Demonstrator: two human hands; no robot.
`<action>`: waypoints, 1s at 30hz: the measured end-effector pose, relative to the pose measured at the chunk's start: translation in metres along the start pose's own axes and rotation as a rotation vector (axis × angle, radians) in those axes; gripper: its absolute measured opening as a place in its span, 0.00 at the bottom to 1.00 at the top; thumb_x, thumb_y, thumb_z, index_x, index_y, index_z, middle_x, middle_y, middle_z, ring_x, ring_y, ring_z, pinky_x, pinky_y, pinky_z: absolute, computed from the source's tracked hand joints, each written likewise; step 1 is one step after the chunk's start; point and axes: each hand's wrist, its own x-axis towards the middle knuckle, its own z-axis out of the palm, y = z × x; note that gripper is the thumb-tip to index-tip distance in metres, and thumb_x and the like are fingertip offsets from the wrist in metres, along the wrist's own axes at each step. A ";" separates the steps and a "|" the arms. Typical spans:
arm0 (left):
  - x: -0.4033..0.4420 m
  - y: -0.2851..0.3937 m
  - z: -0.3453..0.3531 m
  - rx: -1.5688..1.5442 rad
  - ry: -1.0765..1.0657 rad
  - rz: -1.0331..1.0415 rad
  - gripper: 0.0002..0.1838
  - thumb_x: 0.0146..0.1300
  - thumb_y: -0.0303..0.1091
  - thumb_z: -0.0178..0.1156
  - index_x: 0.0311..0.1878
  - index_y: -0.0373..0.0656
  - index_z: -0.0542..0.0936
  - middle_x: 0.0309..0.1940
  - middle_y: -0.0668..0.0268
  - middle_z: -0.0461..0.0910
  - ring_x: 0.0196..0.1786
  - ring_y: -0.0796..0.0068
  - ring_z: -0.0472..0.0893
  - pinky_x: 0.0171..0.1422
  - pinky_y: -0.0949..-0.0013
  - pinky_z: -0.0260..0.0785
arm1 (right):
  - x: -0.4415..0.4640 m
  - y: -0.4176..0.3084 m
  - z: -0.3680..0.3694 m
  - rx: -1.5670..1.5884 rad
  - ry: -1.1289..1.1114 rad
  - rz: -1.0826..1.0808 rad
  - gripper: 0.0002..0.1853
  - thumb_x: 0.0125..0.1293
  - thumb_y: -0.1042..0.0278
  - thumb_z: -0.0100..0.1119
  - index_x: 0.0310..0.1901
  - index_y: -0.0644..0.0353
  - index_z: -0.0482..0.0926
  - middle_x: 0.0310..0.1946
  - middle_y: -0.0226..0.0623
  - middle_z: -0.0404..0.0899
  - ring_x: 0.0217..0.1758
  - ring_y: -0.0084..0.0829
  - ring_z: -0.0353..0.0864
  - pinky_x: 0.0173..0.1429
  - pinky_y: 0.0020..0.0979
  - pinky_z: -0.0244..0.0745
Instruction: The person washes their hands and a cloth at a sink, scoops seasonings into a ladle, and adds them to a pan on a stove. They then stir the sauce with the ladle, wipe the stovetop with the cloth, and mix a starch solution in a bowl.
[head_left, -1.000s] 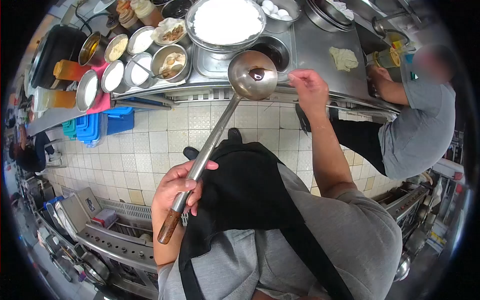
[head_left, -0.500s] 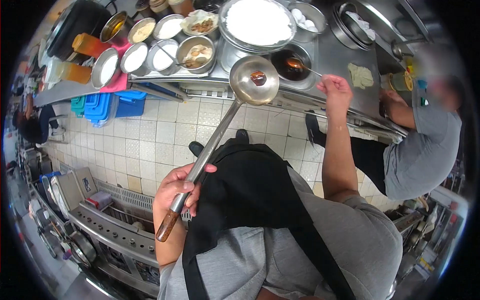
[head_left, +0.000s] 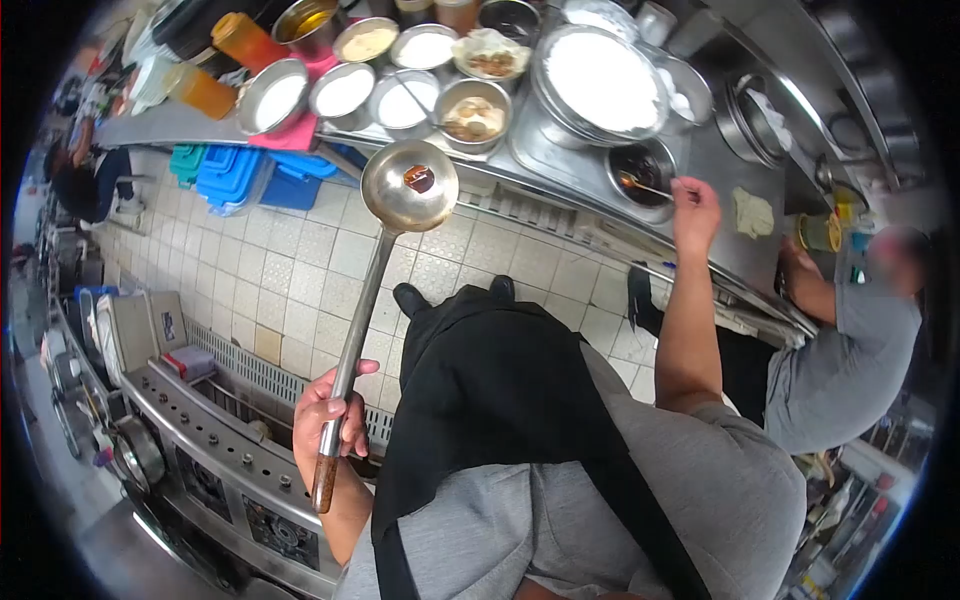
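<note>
My left hand (head_left: 332, 412) is wrapped around the handle of a long metal ladle (head_left: 366, 290) with a wooden end. The ladle's bowl hangs over the floor in front of the counter, a small pool of dark brown sauce (head_left: 418, 179) inside. At the counter, my right hand (head_left: 697, 212) pinches the thin handle of a spoon (head_left: 655, 188). The spoon's head is down in a metal bowl of dark sauce (head_left: 636, 157), partly hidden in the liquid.
Bowls of white powder (head_left: 344, 90) and a large basin of white grains or powder (head_left: 602, 78) stand along the counter. Eggs (head_left: 682, 105) fill a pot nearby. A cloth (head_left: 752, 213) lies at right, close to a co-worker (head_left: 850, 340). A stove (head_left: 220, 460) is behind at left.
The ladle has swung left, away from the counter edge, its sauce still inside. My right hand has lowered the spoon into the dark sauce. The whole view has shifted.
</note>
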 end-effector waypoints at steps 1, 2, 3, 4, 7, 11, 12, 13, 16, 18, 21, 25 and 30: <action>-0.003 0.000 -0.004 -0.002 0.012 0.013 0.35 0.56 0.32 0.54 0.62 0.17 0.59 0.11 0.58 0.70 0.07 0.70 0.69 0.16 0.67 0.74 | -0.002 -0.018 0.000 -0.119 0.048 -0.056 0.08 0.58 0.67 0.67 0.36 0.60 0.82 0.29 0.32 0.80 0.30 0.23 0.77 0.39 0.28 0.74; -0.007 0.000 -0.007 -0.026 0.018 0.026 0.35 0.57 0.32 0.54 0.63 0.17 0.59 0.11 0.58 0.71 0.07 0.70 0.69 0.16 0.67 0.75 | -0.006 -0.029 0.001 -0.240 0.099 -0.112 0.08 0.57 0.66 0.68 0.35 0.59 0.83 0.29 0.32 0.79 0.30 0.24 0.76 0.40 0.28 0.73; -0.009 0.000 -0.010 -0.051 0.021 0.038 0.35 0.57 0.32 0.54 0.63 0.18 0.58 0.12 0.58 0.71 0.07 0.70 0.69 0.17 0.66 0.75 | -0.010 -0.032 0.006 -0.234 0.090 -0.118 0.08 0.57 0.66 0.68 0.35 0.59 0.83 0.29 0.32 0.79 0.30 0.24 0.76 0.40 0.28 0.73; -0.011 -0.001 -0.015 -0.068 0.018 0.058 0.34 0.58 0.31 0.54 0.63 0.18 0.58 0.12 0.58 0.71 0.07 0.71 0.69 0.17 0.66 0.76 | -0.012 -0.035 0.011 -0.188 0.001 -0.100 0.07 0.57 0.66 0.67 0.35 0.59 0.83 0.29 0.32 0.79 0.30 0.24 0.76 0.40 0.28 0.73; -0.017 0.001 -0.025 -0.070 0.077 0.107 0.34 0.57 0.32 0.55 0.63 0.18 0.59 0.12 0.59 0.71 0.07 0.72 0.69 0.17 0.67 0.75 | -0.028 -0.062 0.039 -0.074 -0.222 -0.109 0.07 0.58 0.67 0.66 0.35 0.59 0.83 0.29 0.34 0.79 0.30 0.26 0.76 0.40 0.28 0.73; -0.022 0.012 -0.040 -0.083 0.123 0.132 0.34 0.56 0.32 0.55 0.62 0.19 0.60 0.12 0.60 0.71 0.07 0.73 0.68 0.16 0.68 0.75 | -0.059 -0.139 0.099 0.001 -0.462 -0.300 0.08 0.59 0.66 0.65 0.37 0.61 0.82 0.30 0.38 0.80 0.31 0.30 0.78 0.40 0.28 0.74; -0.023 0.018 -0.045 -0.075 0.128 0.124 0.33 0.56 0.32 0.56 0.62 0.20 0.61 0.12 0.61 0.71 0.07 0.73 0.68 0.16 0.69 0.75 | -0.061 -0.157 0.117 0.013 -0.498 -0.328 0.09 0.59 0.65 0.65 0.37 0.61 0.82 0.31 0.39 0.80 0.31 0.31 0.79 0.40 0.29 0.74; -0.025 0.024 -0.049 -0.068 0.131 0.115 0.33 0.55 0.32 0.56 0.61 0.20 0.62 0.12 0.61 0.71 0.07 0.73 0.69 0.16 0.70 0.74 | -0.062 -0.178 0.133 0.019 -0.542 -0.312 0.09 0.59 0.64 0.64 0.37 0.61 0.82 0.33 0.40 0.81 0.34 0.33 0.80 0.41 0.31 0.75; -0.031 0.043 -0.063 -0.033 0.140 0.083 0.33 0.54 0.32 0.56 0.61 0.21 0.64 0.11 0.62 0.71 0.07 0.73 0.70 0.16 0.71 0.75 | -0.056 -0.228 0.180 -0.091 -0.636 -0.315 0.10 0.60 0.62 0.64 0.38 0.60 0.82 0.39 0.43 0.82 0.39 0.37 0.82 0.43 0.35 0.75; -0.036 0.055 -0.077 -0.003 0.144 0.074 0.33 0.54 0.32 0.56 0.61 0.22 0.64 0.11 0.62 0.71 0.08 0.73 0.71 0.16 0.71 0.75 | -0.050 -0.249 0.208 -0.212 -0.679 -0.328 0.10 0.60 0.62 0.63 0.39 0.59 0.82 0.41 0.44 0.82 0.42 0.40 0.83 0.44 0.38 0.76; -0.043 0.074 -0.095 0.033 0.148 0.054 0.32 0.53 0.32 0.56 0.61 0.23 0.65 0.11 0.62 0.71 0.10 0.73 0.72 0.17 0.71 0.76 | -0.045 -0.265 0.238 -0.590 -0.753 -0.319 0.12 0.60 0.62 0.62 0.42 0.58 0.81 0.44 0.45 0.82 0.47 0.43 0.82 0.49 0.41 0.76; -0.051 0.094 -0.120 0.054 0.154 0.037 0.32 0.53 0.30 0.55 0.61 0.24 0.65 0.12 0.62 0.71 0.12 0.73 0.75 0.20 0.70 0.78 | -0.046 -0.276 0.248 -0.864 -0.795 -0.368 0.14 0.60 0.65 0.58 0.46 0.60 0.80 0.46 0.47 0.82 0.52 0.43 0.81 0.53 0.41 0.76; -0.049 0.110 -0.133 0.061 0.158 0.048 0.32 0.53 0.30 0.55 0.62 0.24 0.64 0.12 0.61 0.71 0.12 0.72 0.75 0.20 0.70 0.78 | -0.045 -0.278 0.248 -0.945 -0.837 -0.381 0.16 0.58 0.69 0.55 0.47 0.62 0.79 0.46 0.50 0.82 0.52 0.44 0.81 0.54 0.42 0.76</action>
